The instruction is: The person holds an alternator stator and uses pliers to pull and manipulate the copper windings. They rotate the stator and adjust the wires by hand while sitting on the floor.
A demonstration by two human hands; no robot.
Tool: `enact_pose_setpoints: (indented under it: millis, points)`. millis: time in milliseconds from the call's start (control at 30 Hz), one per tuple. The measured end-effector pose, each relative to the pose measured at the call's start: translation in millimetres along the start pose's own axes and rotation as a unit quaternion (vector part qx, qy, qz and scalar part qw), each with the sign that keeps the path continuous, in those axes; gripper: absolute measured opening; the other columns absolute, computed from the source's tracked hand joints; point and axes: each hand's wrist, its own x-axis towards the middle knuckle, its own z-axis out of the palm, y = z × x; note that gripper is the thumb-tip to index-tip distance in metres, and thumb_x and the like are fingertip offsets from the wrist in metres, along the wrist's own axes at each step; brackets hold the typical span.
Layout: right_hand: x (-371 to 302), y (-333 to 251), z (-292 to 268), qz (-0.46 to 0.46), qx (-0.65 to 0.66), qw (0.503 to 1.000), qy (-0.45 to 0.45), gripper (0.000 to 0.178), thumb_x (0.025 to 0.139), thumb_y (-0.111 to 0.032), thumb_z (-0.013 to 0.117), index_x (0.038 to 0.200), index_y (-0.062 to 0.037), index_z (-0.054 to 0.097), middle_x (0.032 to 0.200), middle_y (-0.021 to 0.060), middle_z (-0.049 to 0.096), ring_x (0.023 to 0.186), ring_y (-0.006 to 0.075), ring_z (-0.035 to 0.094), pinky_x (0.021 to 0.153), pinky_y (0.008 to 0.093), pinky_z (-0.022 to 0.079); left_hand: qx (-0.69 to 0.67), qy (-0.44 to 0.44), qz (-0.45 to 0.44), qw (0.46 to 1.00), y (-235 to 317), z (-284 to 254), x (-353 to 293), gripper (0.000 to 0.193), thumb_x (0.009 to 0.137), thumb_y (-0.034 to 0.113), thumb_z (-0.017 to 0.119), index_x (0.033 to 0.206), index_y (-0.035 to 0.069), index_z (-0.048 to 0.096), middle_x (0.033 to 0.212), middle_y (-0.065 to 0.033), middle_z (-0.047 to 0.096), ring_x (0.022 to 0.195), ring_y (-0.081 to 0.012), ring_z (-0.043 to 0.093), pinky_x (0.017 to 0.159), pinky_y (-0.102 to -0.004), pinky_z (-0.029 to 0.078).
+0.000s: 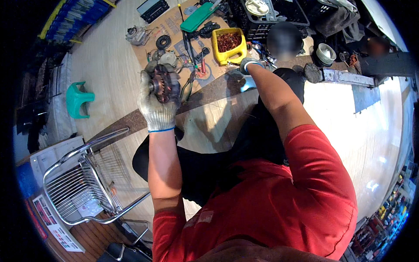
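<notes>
My left hand [153, 102], in a whitish knitted glove with a blue cuff edge, is closed around a round dark part [163, 84] with copper-coloured windings or teeth, perhaps from a motor. Blur hides its finer detail. Just right of that hand lie dark-handled pliers [188, 86]. My right hand [249, 66], gloved the same way, reaches out beside the handle of a yellow cut-open jug [221, 58]. Reddish-brown small scraps [228, 42] fill the jug. The right fingers are mostly hidden, so what they touch cannot be made out.
Loose machine parts, including a black ring [163, 42] and a metal housing [138, 36], lie on cardboard [170, 29]. A green case [199, 17] and black crate [267, 29] are beyond. A green stool [80, 100] and metal chair [78, 187] stand left; a metal post [349, 77] juts in right.
</notes>
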Motion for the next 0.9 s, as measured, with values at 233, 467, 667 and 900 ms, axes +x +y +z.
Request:
enact_pose_setpoints:
  millis: [233,467,667,900]
  points:
    - [42.5,11.4,30.0,0.097,0.089,0.99,0.042,0.04,0.083,-0.027,0.066,0.121,-0.0131,0.071,0.126,0.0115,0.069,0.117,0.0299,0.066,0.096,0.0419,0.052,-0.003,0.053,-0.02,0.998,4.4,-4.6,10.2,0.044,0.102,0.039,0.053,0.122,0.002,0.064,0.11,-0.0166,0.07,0.1,-0.0332,0.069,0.079,-0.0428,0.06]
    - [55.7,-10.1,24.2,0.181,0.11,0.967,0.143,0.039,0.096,-0.03,0.047,0.113,-0.0092,0.074,0.118,0.0144,0.071,0.108,0.0291,0.07,0.089,0.0431,0.054,0.028,0.08,0.0,0.996,-9.5,19.2,-7.9,0.046,0.103,0.039,0.051,0.123,-0.002,0.061,0.114,-0.0173,0.067,0.099,-0.027,0.065,0.083,-0.0373,0.056]
    - [79.9,-10.9,40.0,0.201,0.108,0.946,0.231,0.032,0.093,-0.026,0.053,0.106,-0.0079,0.076,0.11,0.0129,0.074,0.101,0.0276,0.072,0.085,0.038,0.056,0.014,0.073,-0.053,0.996,-19.2,6.7,-14.9,0.041,0.102,0.036,0.052,0.125,0.003,0.06,0.114,-0.0172,0.067,0.102,-0.0299,0.067,0.089,-0.0449,0.058]
    - [96.3,-40.8,37.3,0.266,0.147,0.928,0.214,0.032,0.097,-0.029,0.053,0.112,-0.0106,0.074,0.114,0.0105,0.073,0.102,0.0238,0.072,0.083,0.0371,0.056,0.131,0.115,-0.047,0.984,-28.8,-6.1,-26.9,0.043,0.104,0.04,0.048,0.12,0.003,0.063,0.109,-0.0159,0.069,0.1,-0.0281,0.067,0.083,-0.0405,0.059]
